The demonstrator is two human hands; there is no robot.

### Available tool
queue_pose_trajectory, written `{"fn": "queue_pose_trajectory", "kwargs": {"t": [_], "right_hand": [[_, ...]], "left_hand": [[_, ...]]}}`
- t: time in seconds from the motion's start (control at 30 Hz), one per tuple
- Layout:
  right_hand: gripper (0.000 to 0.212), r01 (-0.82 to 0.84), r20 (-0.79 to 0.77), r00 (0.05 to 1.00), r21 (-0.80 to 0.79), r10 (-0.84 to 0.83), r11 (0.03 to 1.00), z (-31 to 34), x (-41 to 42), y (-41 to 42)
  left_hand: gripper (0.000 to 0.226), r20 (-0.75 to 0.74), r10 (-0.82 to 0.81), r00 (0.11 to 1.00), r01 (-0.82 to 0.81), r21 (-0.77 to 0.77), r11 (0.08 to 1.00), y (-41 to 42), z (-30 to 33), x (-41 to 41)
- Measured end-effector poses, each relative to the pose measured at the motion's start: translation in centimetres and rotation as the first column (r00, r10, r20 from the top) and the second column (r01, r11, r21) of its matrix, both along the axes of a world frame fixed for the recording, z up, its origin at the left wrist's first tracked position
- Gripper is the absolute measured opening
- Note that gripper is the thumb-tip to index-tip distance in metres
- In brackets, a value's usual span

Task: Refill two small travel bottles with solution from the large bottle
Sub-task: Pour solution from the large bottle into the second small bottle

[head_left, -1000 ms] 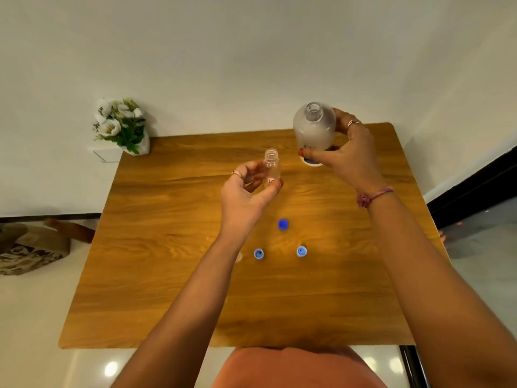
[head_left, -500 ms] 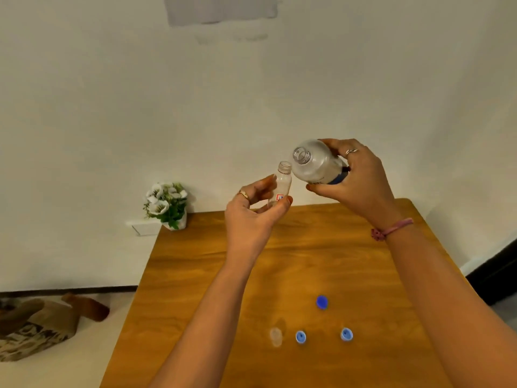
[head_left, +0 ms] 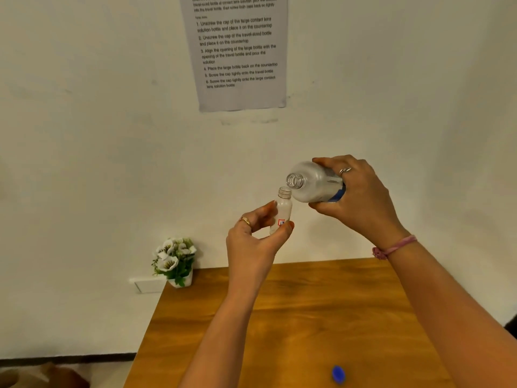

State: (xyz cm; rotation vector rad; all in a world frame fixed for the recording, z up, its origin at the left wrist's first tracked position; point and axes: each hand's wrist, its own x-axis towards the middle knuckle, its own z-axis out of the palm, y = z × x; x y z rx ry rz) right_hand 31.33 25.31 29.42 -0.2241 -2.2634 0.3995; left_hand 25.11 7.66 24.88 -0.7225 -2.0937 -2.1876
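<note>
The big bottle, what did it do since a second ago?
The right hand lifted the large bottle off the table and tipped it onto its side, mouth now just above the open small bottle, which the left hand raised too. No liquid shows pouring. Both hands keep the same holds; the blue cap still lies on the table.

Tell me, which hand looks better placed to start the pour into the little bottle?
The right hand. It grips the uncapped large bottle, already tipped sideways, its mouth just above the small bottle. The left hand only holds that bottle upright, open mouth waiting.
</note>
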Motion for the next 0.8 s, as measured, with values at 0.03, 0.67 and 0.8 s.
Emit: {"fn": "queue_pose_trajectory", "kwargs": {"t": [0.03, 0.67, 0.8], "right_hand": [[0.068, 0.000, -0.008, 1.000, 0.021, 0.000, 1.000, 0.3, 0.0, -0.1], [0.065, 0.103, -0.183, 0.982, 0.305, -0.048, 0.947, 4.5, 0.1, 0.8], [0.065, 0.116, -0.200, 0.979, 0.340, -0.049, 0.933, 4.7, -0.1, 1.1]], "left_hand": [[0.038, -0.001, 0.003, 1.000, -0.003, 0.008, 1.000, 0.0, 0.2, 0.0], [0.037, -0.050, 0.006, 0.999, -0.002, 0.082, 0.997, 1.3, 2.9, -0.5], [0.038, -0.042, -0.001, 0.999, 0.005, 0.092, 0.996, 1.6, 3.1, -0.5]]}}
